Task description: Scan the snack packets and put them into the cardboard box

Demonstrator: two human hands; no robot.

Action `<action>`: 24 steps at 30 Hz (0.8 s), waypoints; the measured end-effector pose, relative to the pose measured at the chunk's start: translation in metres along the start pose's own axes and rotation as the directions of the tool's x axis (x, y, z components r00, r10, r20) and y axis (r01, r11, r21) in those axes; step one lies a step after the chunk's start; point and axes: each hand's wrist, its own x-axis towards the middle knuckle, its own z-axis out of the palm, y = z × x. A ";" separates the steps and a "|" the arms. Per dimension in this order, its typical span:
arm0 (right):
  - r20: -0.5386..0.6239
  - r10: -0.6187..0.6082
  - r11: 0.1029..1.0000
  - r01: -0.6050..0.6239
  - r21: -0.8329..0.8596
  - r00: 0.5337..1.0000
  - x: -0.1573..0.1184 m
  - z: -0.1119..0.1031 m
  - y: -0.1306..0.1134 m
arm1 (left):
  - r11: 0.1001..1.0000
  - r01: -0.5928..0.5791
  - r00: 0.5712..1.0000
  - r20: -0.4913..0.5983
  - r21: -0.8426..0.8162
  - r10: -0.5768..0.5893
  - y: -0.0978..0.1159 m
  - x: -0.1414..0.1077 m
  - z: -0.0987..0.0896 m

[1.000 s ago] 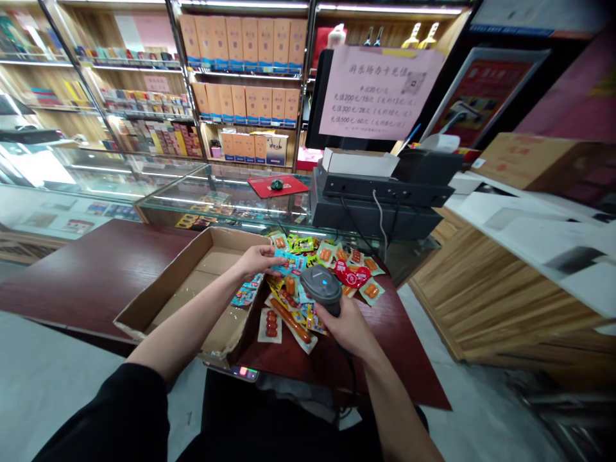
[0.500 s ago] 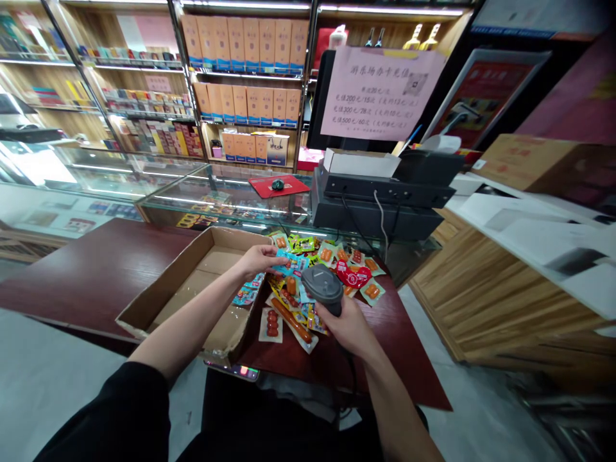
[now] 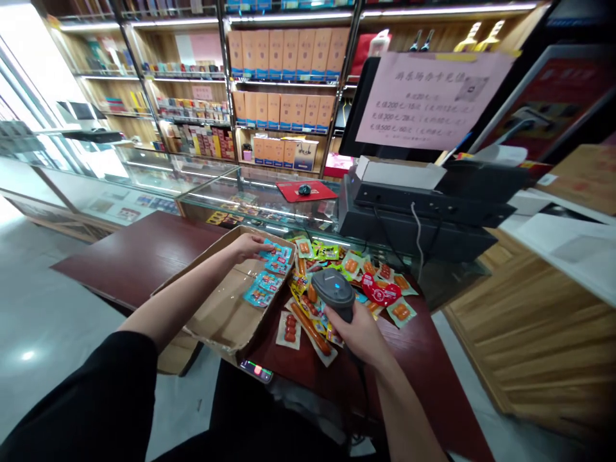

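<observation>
My left hand (image 3: 251,248) is over the far right corner of an open cardboard box (image 3: 212,343), its fingers pinching the edge of a blue snack packet (image 3: 276,250). More blue packets (image 3: 262,289) lie along the box's right side. My right hand (image 3: 359,327) is wrapped round the handle of a dark grey barcode scanner (image 3: 333,289), held above a heap of snacks. In that heap are a long sausage pack (image 3: 310,327), a pack of small round sausages (image 3: 289,328), a red packet (image 3: 380,290) and green packets (image 3: 326,251).
A dark red table (image 3: 129,247) carries the box and snacks. Behind it stands a glass counter (image 3: 216,189) with a mouse (image 3: 305,190) on a red mat. A cash register unit (image 3: 423,205) and a monitor with a pink sign (image 3: 428,102) rise at the right. A phone (image 3: 257,370) pokes out below the box.
My left hand has carried the blue packet left from the heap into the box. My right hand still holds the scanner over the snacks. The view has turned somewhat left.
</observation>
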 end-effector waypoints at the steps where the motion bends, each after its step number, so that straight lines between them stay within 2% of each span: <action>1: 0.002 -0.003 1.000 0.003 0.002 1.000 0.002 0.002 -0.002 | 1.000 0.019 1.000 -0.021 0.014 -0.019 -0.004 0.004 -0.007; 5: -0.007 -0.022 1.000 0.023 0.018 1.000 0.008 0.010 -0.003 | 0.996 0.074 0.996 -0.061 0.047 -0.071 -0.027 0.024 -0.014; 10: -0.001 0.017 1.000 -0.016 0.024 1.000 0.013 0.018 0.001 | 0.989 0.110 0.989 -0.107 0.103 -0.099 -0.049 0.050 0.003; 15: 0.028 0.089 0.995 -0.090 0.048 0.996 0.015 0.017 0.006 | 0.948 0.088 0.985 -0.166 0.306 -0.038 -0.056 0.061 0.013; 17: 0.034 0.125 0.990 -0.127 0.056 0.992 0.015 0.015 0.007 | 0.880 0.046 0.985 -0.170 0.472 0.040 -0.054 0.060 0.011; 20: 0.030 0.140 0.989 -0.141 0.052 0.990 0.015 0.014 0.006 | 0.691 -0.052 0.969 -0.131 0.721 0.209 -0.049 0.055 0.008; 22: 0.030 0.127 0.990 -0.129 0.050 0.991 0.015 0.013 0.004 | 0.584 -0.087 0.946 -0.117 0.807 0.303 -0.046 0.051 0.007; 24: 0.036 0.129 0.990 -0.131 0.058 0.991 0.013 0.011 0.002 | 0.550 -0.108 0.927 -0.117 0.828 0.358 -0.040 0.046 0.008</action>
